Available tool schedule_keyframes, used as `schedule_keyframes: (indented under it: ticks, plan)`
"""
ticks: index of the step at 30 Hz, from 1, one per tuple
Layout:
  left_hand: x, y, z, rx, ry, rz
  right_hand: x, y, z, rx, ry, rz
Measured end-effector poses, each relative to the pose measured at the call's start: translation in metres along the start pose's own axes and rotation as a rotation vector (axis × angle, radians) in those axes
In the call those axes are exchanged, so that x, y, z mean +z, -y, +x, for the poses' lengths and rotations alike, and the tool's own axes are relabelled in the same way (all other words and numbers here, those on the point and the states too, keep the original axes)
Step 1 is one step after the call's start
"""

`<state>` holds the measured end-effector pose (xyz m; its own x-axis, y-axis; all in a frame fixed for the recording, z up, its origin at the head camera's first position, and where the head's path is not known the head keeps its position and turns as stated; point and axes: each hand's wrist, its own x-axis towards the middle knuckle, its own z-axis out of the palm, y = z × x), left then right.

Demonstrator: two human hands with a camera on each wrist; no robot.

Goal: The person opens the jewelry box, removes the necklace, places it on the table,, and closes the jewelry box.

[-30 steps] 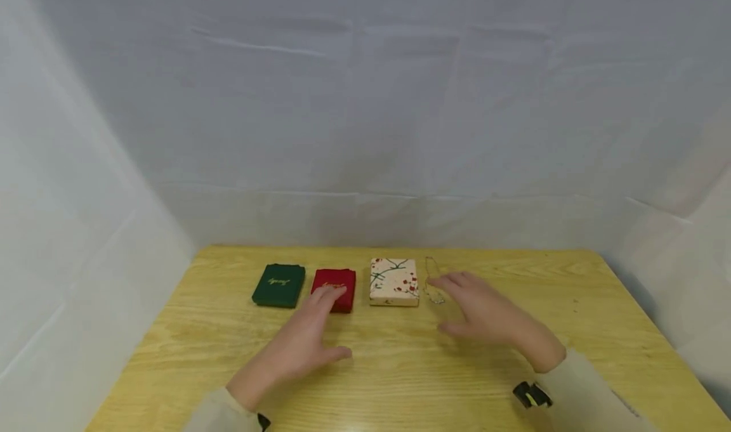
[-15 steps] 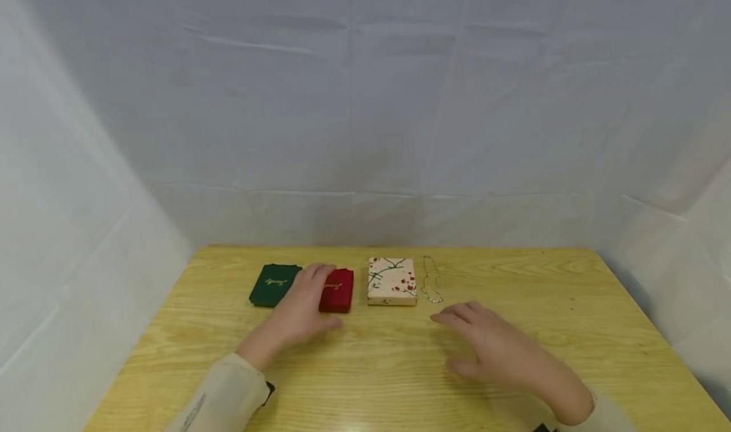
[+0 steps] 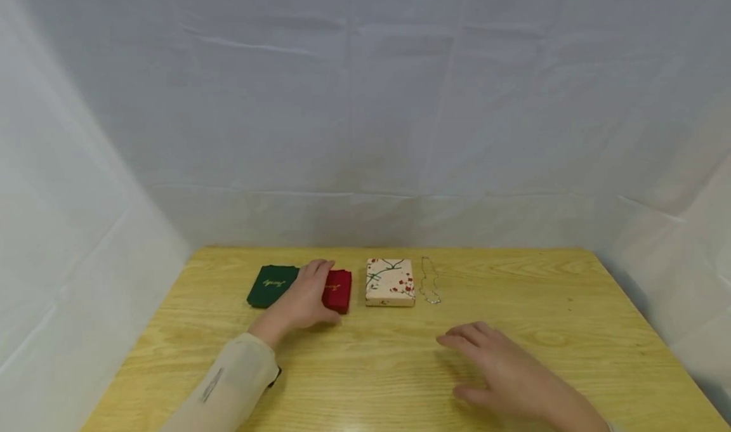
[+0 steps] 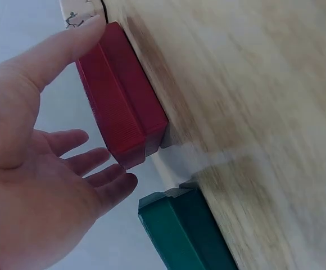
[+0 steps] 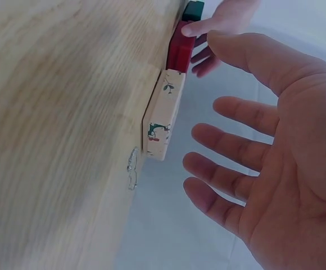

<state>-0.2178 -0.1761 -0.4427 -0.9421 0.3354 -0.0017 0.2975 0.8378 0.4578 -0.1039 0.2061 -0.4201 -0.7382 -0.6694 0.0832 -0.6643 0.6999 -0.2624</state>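
Observation:
A small red box (image 3: pixel 338 291) with gold script lies on the table, partly covered by my left hand (image 3: pixel 302 297). In the left wrist view the thumb reaches over the front side of the red box (image 4: pixel 118 95), with the other fingers loosely bent beyond it. Left of it is a green box (image 3: pixel 273 284) with matching script. My right hand (image 3: pixel 502 368) hangs over the front right of the table, fingers spread and holding nothing. Nearest to it lie a thin chain necklace (image 3: pixel 431 297) and a cream box (image 3: pixel 389 283) with branches and red blossoms.
The boxes and necklace form a row near the back edge of the light wooden table (image 3: pixel 371 368). White sheeting (image 3: pixel 365 134) hangs behind the table and along both sides.
My left hand has moved left and forward over the red box, with its thumb now close to the box's front. My right hand has drawn back from the necklace toward the front right.

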Motion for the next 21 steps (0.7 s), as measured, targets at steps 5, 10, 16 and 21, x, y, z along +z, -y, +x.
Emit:
schedule_keyframes:
  ticks: [5, 10, 16, 21]
  plan:
    - [0.0016, 0.0005, 0.0052, -0.012, 0.03, 0.014, 0.0011, -0.0002, -0.0052, 0.005, -0.002, 0.013]
    - [0.0038, 0.0009, 0.0061, -0.023, 0.037, 0.028, 0.0, -0.0006, -0.0071, 0.022, 0.003, 0.043]
    - [0.0063, 0.0032, 0.0058, -0.029, 0.019, 0.023, 0.0028, 0.0002, -0.0086, 0.029, -0.009, 0.053]
    - [0.0094, 0.0045, 0.0044, -0.024, 0.006, 0.032, 0.0056, -0.0014, -0.0076, 0.027, -0.009, 0.061]
